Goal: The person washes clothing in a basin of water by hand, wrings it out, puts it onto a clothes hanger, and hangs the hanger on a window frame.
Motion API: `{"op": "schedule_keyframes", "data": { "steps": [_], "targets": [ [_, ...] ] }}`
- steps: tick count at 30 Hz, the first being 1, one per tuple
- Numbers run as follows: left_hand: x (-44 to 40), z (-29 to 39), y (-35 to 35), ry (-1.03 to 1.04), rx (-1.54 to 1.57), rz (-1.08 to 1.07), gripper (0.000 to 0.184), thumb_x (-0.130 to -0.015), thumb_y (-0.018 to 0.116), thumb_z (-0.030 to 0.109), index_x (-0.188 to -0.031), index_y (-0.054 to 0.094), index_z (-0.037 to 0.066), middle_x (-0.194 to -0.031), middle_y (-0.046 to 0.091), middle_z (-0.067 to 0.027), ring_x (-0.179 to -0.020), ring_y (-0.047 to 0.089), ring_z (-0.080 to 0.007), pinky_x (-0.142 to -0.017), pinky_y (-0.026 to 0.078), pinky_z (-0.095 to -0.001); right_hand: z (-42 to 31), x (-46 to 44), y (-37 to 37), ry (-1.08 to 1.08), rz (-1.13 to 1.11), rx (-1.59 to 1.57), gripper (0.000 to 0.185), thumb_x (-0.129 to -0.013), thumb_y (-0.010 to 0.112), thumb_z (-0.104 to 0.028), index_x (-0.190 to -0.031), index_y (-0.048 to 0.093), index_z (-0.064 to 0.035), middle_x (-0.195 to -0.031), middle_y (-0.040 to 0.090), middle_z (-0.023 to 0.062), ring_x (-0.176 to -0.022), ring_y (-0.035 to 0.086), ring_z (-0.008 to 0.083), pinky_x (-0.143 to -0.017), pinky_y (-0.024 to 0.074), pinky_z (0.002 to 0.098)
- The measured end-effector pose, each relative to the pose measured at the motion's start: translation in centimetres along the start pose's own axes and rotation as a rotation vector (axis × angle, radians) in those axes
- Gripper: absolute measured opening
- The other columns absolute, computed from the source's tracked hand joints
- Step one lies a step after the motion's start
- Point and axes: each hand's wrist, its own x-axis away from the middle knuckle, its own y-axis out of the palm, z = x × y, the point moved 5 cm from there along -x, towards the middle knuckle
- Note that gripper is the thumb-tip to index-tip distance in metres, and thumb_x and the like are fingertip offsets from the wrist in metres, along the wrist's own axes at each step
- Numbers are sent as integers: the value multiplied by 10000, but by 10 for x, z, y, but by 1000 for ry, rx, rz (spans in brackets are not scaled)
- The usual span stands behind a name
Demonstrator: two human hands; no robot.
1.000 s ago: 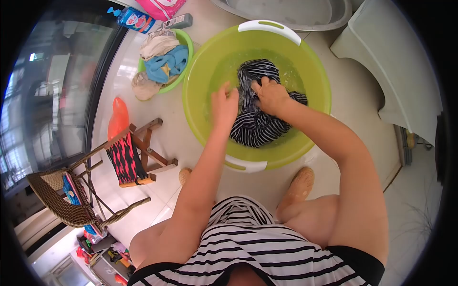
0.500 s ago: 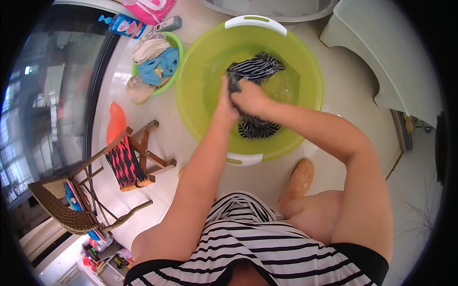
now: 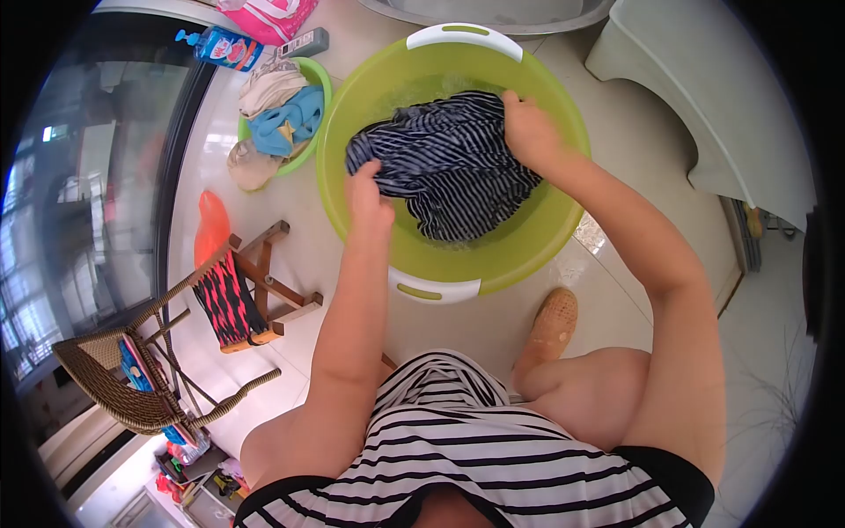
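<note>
A dark garment with white stripes [image 3: 458,167] is spread out over the water in a large green washtub [image 3: 345,242]. My left hand [image 3: 368,192] grips the garment's left edge, fingers closed on the cloth. At the upper right edge, my right hand [image 3: 528,134] is closed on the same garment, slightly blurred. The cloth hangs between both hands, its lower part near or in the water; exactly where it meets the water I cannot tell.
Left of the tub stands a small green basin [image 3: 315,158] of clothes. Behind it are a blue bottle [image 3: 227,48] and a pink bag [image 3: 271,18]. A folding stool [image 3: 231,301] and a wicker chair [image 3: 119,378] sit at left. A metal basin [image 3: 493,19] is at the far edge.
My hands were together on the bunched garment; now they are apart, left hand to the left and right hand up and right, with the cloth opened out between them.
</note>
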Motion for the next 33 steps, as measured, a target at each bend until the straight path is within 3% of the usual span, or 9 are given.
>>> {"op": "schedule_keyframes", "data": {
  "steps": [4, 8, 13, 15, 17, 18, 22, 28, 33],
  "targets": [
    [13, -31, 25, -104, -503, -144, 446, -807, 521, 20, -1251, 480, 21, -1034, 629, -101, -949, 637, -247, -889, 523, -391, -31, 5, 11, 8, -69, 105, 402, -957, 516, -290, -1240, 410, -25, -1226, 474, 228, -1066, 593, 390, -849, 519, 436],
    [-29, -83, 22, 33, -1620, 5, 685, -845, 615, 266, -1426, 377, -7, -1414, 452, -234, -1299, 379, -415, -1075, 330, -485, -54, 12, 80, -136, -147, 256, 662, -958, 468, -474, -1461, 297, -81, -1224, 483, 223, -1251, 437, 390, -960, 432, 533],
    [-11, -60, 26, 224, -2087, -6, 620, -824, 650, 293, -1349, 487, 5, -1370, 488, -216, -1340, 344, -359, -1047, 351, -472, -32, -24, 105, -789, -274, 452, 637, -910, 535, -481, -1457, 400, -185, -1309, 517, 156, -1351, 319, 348, -1145, 122, 585],
    [1, -45, 34, 267, -1935, 68, 607, -814, 670, 322, -1340, 517, 60, -1402, 456, -212, -1345, 332, -381, -1036, 358, -496, -31, -32, 103, -774, -282, 533, 619, -899, 556, -461, -1429, 430, -168, -1286, 537, 151, -1300, 388, 380, -1141, 185, 559],
    [-4, -41, 29, 232, -1723, 169, 654, -813, 686, 385, -1346, 502, 53, -1367, 485, -205, -1309, 382, -373, -1025, 377, -494, -17, -46, 85, -134, 58, 124, 568, -919, 537, -442, -1393, 450, -141, -1258, 550, 195, -1235, 458, 403, -1102, 314, 485],
    [-7, -39, 24, 191, -1514, 258, 707, -812, 701, 449, -1351, 487, 45, -1332, 514, -198, -1272, 432, -365, -1015, 397, -493, -17, -45, 75, 219, -167, -281, 516, -907, 560, -381, -1347, 473, -124, -1235, 556, 271, -1182, 516, 423, -1011, 429, 427],
    [-1, -65, 45, -360, -262, -171, 792, -895, 513, 654, -1399, 448, 46, -1446, 448, -132, -1277, 486, -297, -1064, 405, -436, -40, -29, 70, 230, -128, -522, 541, -828, 596, -273, -1269, 481, 17, -1228, 557, 338, -1115, 582, 438, -970, 464, 446],
    [21, -52, 69, -483, 189, -544, 697, -914, 430, 661, -1231, 548, 52, -1229, 601, -124, -1134, 576, -274, -983, 461, -420, -142, 86, 26, -684, -128, -224, 455, -810, 584, -191, -1252, 523, -105, -1053, 570, 207, -874, 639, 364, -792, 537, 426],
    [15, -50, 55, -371, 288, -642, 548, -972, 421, 550, -1086, 616, 51, -1128, 647, -94, -1047, 619, -259, -947, 482, -427, -115, 70, 22, -517, -148, -206, 538, -841, 536, -123, -1359, 397, -163, -1126, 560, 228, -864, 657, 407, -776, 544, 476]
  ]
}}
